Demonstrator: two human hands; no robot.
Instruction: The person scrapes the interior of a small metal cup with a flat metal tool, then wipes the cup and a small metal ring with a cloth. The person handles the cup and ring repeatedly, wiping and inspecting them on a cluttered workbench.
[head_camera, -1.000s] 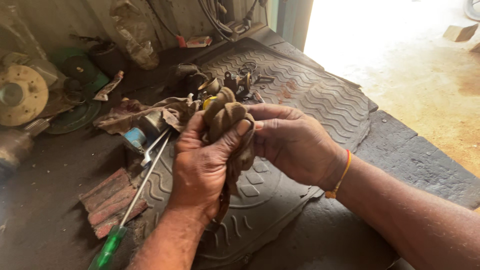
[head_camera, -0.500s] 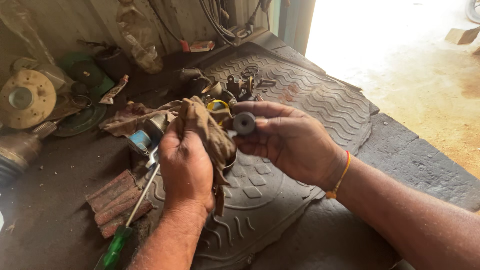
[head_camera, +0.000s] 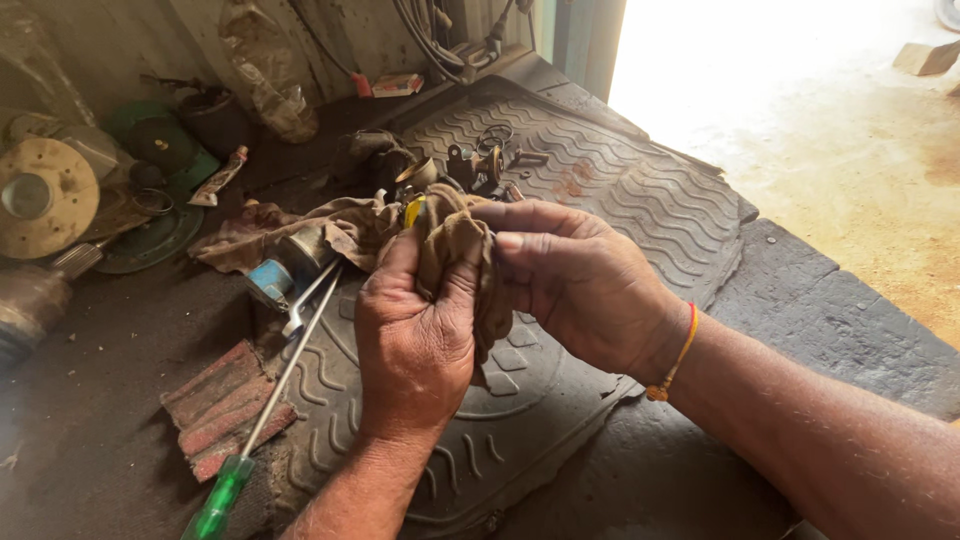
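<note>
Centre of frame: my left hand (head_camera: 415, 335) and right hand (head_camera: 575, 285) are both bunched into a dirty brown rag (head_camera: 455, 255), held up just above the black rubber mat (head_camera: 640, 210). Left grip is clamped on the rag, thumb and fingers wrapped round the fabric from the near side. Right fingers (head_camera: 525, 240) press into the same rag from the right; whatever sits inside the cloth is covered, so I can't tell what that grip is closed on beyond the rag. Orange thread band (head_camera: 678, 352) on the right wrist. Left of the hands, a long screwdriver with a green handle (head_camera: 222, 497) lies diagonally, shaft running from lower left up toward a spanner (head_camera: 305, 300) just beside it. A reddish ribbed block (head_camera: 222, 405) sits touching the shaft on its left side. A second, larger brown cloth (head_camera: 290, 225) is spread on the worktop (head_camera: 110, 360) behind the hands, with a blue-topped part (head_camera: 270, 280) at its near edge. Upper centre of the mat: a cluster of small metal parts (head_camera: 480, 160). Upper left: a tan perforated disc (head_camera: 40, 195) and green round pieces (head_camera: 150, 140), well apart from the hands. Bright sunlit ground (head_camera: 820, 110) fills the upper right.
</note>
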